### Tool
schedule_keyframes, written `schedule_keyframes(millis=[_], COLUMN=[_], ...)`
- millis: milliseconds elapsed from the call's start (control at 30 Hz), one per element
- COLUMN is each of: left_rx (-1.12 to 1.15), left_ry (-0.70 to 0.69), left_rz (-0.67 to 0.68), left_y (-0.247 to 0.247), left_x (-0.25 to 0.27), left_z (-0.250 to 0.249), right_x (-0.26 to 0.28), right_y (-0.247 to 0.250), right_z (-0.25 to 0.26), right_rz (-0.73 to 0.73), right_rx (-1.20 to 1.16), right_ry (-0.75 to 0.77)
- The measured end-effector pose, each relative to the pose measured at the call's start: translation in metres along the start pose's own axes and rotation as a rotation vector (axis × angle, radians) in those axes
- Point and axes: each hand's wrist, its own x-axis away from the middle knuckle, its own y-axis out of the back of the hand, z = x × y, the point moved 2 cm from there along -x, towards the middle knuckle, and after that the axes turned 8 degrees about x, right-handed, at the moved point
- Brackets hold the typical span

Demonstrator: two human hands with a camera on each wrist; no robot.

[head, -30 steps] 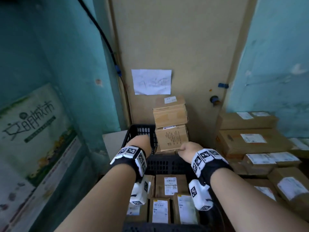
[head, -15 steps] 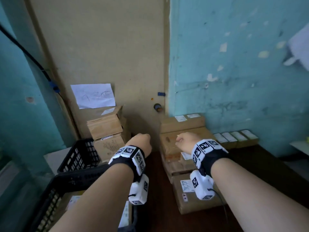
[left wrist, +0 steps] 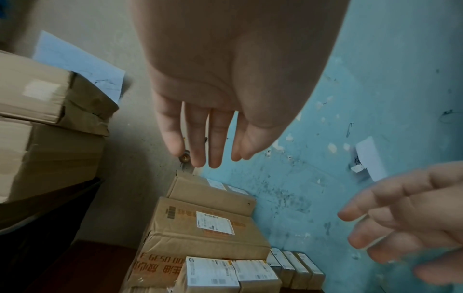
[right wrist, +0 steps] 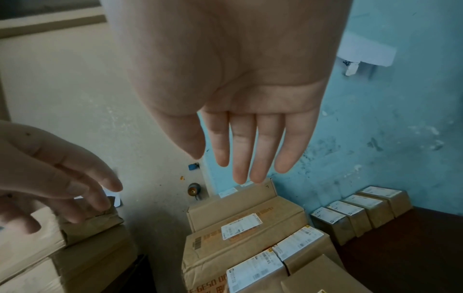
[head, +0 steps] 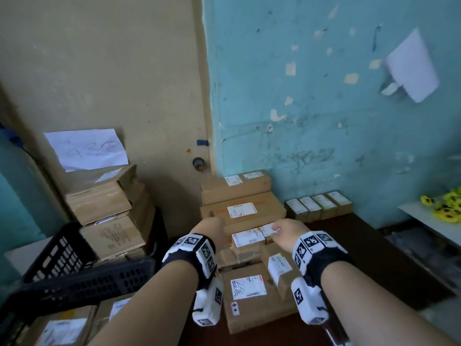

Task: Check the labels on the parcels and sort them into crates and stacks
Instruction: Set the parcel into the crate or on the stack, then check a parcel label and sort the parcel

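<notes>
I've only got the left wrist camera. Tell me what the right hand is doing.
Observer: The right hand holds nothing. The right wrist view shows its fingers straight, above the stack of parcels.
Operator: Find me the crate.
Observer: In the head view a black crate stands to the person's left, with labelled parcels inside.
Operator: Name the nearest box in the stack.
Observer: In the head view it is the box with handwriting on its label, lying between the two wrists.
</notes>
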Motion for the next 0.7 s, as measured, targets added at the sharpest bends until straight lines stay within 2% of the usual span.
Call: schedule_keyframes(millis=[200,433,600,700], left_rx=[0.027,0.058,0.026,0.025], left_ry=[0.007,-0.038,0.014,0.04], left_rz=[0.033,0.089,0.153,0.147], left_y=[-0.006,-0.021,-0.038,-0.045], left_x=[-0.074,-0.148,-0.181,-0.196], left_z=[-0.011,-0.022,-0.008,-0.001], right_x=[-0.06,-0.134,-0.173,-0.19], right_y=[0.0,0.021,0.004,-0.009], right_z=[-0.025,-0.038,-0.034,-0.036], right_rz=[0.073,0.056,0.106,0.151], right_rx=[0.071,0.127,0.129,0.119], right_ry=[-0.04,-0.099,-0.06,-0.039])
